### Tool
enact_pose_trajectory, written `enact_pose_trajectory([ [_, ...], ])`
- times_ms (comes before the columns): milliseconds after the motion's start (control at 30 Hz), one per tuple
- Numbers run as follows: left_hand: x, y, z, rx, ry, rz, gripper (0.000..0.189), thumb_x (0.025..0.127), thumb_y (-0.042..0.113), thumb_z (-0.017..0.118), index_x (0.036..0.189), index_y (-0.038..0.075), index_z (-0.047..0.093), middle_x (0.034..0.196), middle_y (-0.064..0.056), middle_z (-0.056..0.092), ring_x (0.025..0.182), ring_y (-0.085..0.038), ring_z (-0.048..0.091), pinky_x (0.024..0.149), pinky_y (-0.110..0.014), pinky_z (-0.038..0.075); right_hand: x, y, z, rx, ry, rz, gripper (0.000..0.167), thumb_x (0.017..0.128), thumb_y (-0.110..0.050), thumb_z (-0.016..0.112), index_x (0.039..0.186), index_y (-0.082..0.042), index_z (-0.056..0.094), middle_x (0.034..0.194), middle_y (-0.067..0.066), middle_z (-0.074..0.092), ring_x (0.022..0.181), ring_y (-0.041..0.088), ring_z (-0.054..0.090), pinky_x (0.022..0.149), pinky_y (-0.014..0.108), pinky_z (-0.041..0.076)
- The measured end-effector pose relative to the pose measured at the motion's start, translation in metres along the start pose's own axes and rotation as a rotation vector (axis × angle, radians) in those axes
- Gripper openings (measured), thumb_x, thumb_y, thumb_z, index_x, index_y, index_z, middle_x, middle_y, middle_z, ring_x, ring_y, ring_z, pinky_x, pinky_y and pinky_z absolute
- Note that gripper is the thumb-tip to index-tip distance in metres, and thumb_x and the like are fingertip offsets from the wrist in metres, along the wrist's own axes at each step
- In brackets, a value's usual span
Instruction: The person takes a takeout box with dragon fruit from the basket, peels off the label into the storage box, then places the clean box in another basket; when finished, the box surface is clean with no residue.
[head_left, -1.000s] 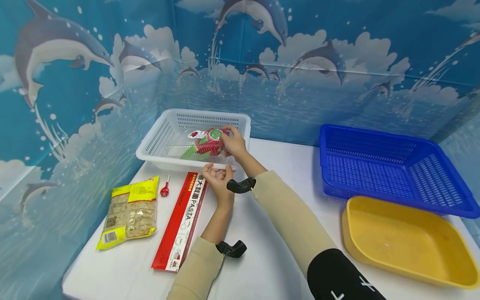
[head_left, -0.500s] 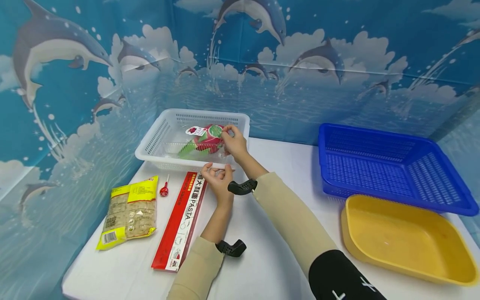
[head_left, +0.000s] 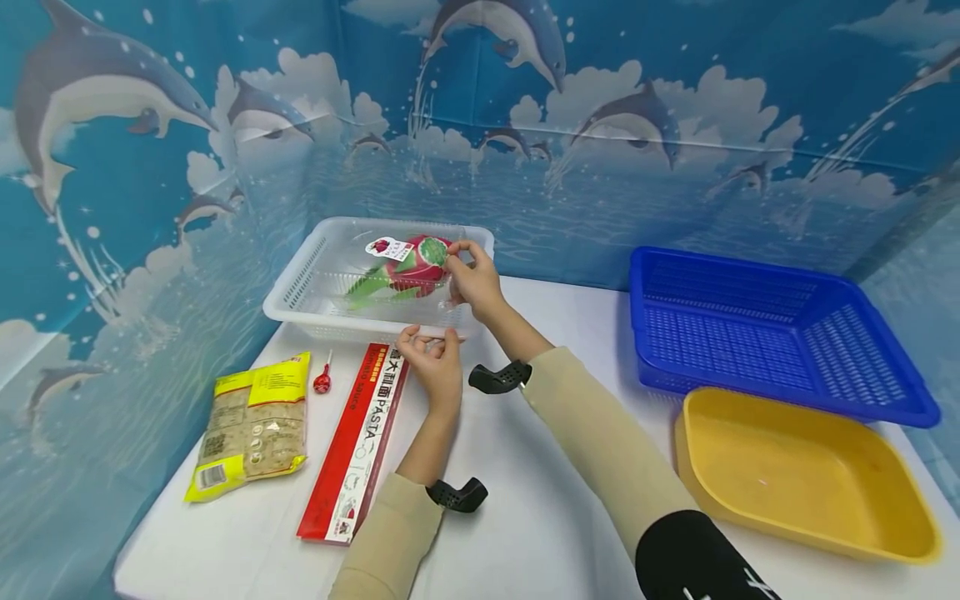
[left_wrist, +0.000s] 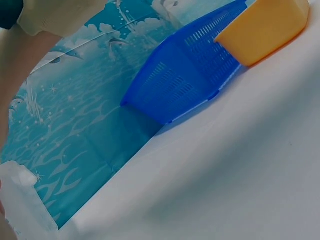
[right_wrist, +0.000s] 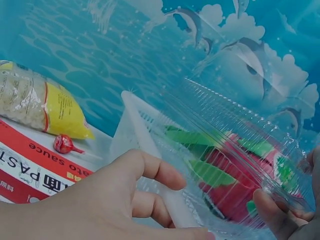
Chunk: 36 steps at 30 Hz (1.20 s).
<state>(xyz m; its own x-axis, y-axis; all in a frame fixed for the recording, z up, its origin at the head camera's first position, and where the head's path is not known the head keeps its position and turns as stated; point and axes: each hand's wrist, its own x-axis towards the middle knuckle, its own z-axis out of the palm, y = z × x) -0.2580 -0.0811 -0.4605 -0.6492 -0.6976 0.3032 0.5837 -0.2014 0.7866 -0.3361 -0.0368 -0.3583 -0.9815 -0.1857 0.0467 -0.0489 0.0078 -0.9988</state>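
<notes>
A clear plastic clamshell box (head_left: 337,265) with a red and green dragon fruit (head_left: 427,265) inside is within the white basket (head_left: 281,310), a label on its lid. My right hand (head_left: 478,279) pinches the box's right edge, and in the right wrist view the box is tilted, its ridged side facing up. My left hand (head_left: 437,367) grips the front rim of the white basket, its fingers curled at the edge; the right wrist view shows this left hand (right_wrist: 125,200) in the foreground beside the rim.
Left of the arms lie a red pasta packet (head_left: 356,442), a red lollipop (head_left: 322,381) and a yellow bag (head_left: 251,425) of pale dry food. At the right stand a blue basket (head_left: 750,400) and a yellow tub (head_left: 686,442) overlapping it. A dolphin curtain (head_left: 480,183) closes the back.
My right hand has lifted the clamshell box with the dragon fruit higher in the white basket. My left hand has stayed at the basket's rim.
</notes>
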Motion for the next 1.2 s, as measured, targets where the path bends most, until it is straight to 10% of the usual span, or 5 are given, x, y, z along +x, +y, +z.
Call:
enact_pose_trajectory([
  [300,-0.002,0.017,0.002,0.022,-0.021,-0.031,0.046,0.085,-0.016,0.058,0.12,-0.007,0.029,0.097,-0.039,0.045,0.061,-0.021,0.062,0.058,-0.022,0.053,-0.009,-0.018,-0.014,0.013,0.002,0.008,0.021,0.093,-0.015,0.054,0.113,-0.016,0.058,0.073,0.006,0.046,0.047,0.012,0.04,0.044,0.026,0.046],
  [1200,-0.006,0.034,0.003,0.038,-0.059,-0.047,0.046,0.087,-0.015,0.057,0.12,-0.011,0.027,0.1,-0.042,0.043,0.065,-0.025,0.062,0.057,-0.018,0.05,-0.031,-0.044,-0.073,0.042,0.115,-0.013,0.021,0.09,-0.01,0.054,0.11,-0.016,0.058,0.065,0.004,0.045,0.041,0.013,0.038,0.038,0.025,0.042],
])
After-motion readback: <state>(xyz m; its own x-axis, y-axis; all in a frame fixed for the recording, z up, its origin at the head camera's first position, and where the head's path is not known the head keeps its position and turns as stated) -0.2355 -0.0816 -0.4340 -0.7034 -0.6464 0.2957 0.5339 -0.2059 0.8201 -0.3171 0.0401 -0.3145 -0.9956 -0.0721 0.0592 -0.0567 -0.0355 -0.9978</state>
